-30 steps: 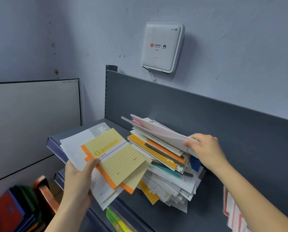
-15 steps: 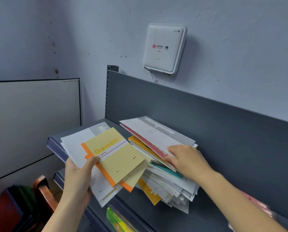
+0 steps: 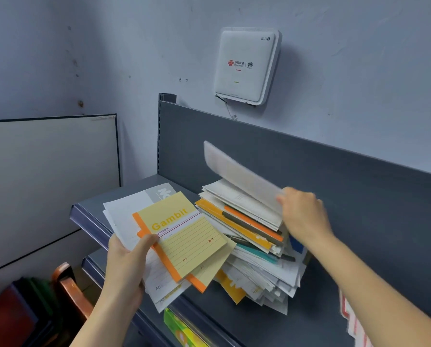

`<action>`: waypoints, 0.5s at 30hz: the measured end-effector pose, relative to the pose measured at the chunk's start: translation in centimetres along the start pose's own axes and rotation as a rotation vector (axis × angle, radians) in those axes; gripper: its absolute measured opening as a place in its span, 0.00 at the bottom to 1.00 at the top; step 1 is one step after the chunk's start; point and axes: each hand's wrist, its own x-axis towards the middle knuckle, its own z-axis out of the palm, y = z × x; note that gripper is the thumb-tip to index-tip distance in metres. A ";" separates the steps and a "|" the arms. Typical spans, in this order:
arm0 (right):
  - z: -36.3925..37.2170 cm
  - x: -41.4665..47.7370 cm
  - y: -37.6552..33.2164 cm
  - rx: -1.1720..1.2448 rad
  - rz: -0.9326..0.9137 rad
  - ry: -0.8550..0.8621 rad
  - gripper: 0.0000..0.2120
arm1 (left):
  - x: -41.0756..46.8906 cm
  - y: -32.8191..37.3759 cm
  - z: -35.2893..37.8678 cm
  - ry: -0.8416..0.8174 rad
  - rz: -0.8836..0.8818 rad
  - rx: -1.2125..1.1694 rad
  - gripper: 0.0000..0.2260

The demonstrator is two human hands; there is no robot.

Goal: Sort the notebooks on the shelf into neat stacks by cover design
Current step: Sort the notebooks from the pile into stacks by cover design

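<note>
A messy pile of notebooks (image 3: 257, 249) with white, orange and teal covers lies on the grey shelf (image 3: 234, 321). My left hand (image 3: 128, 259) grips a fanned bundle of notebooks over the shelf's front edge; the yellow and orange "Gambit" notebook (image 3: 184, 236) lies on top, white ones beneath. My right hand (image 3: 302, 211) pinches the near edge of a pale notebook (image 3: 237, 176) and holds it tilted up, blurred, above the pile.
A grey back panel (image 3: 334, 196) rises behind the shelf. A white WiFi box (image 3: 247, 66) hangs on the wall above. Red and white notebooks (image 3: 352, 319) lie at the right edge. A lower shelf holds green packs (image 3: 181, 331). A wooden chair (image 3: 69, 289) stands at the lower left.
My right hand moved from lying on the pile's top to its right edge and has lifted a pale notebook up off the pile. My left hand keeps its bundle almost still.
</note>
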 end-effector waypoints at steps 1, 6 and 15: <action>-0.5 -0.1 0.8 0.038 0.025 0.043 0.14 | -0.1 0.0 0.2 -0.018 -0.004 0.012 0.19; -3.2 -1.9 4.2 0.345 0.284 0.250 0.15 | -1.2 0.4 2.8 -0.179 -0.004 0.067 0.17; -7.3 -10.4 11.8 0.806 0.701 0.379 0.09 | -7.6 -1.9 9.5 -0.453 -0.074 0.147 0.16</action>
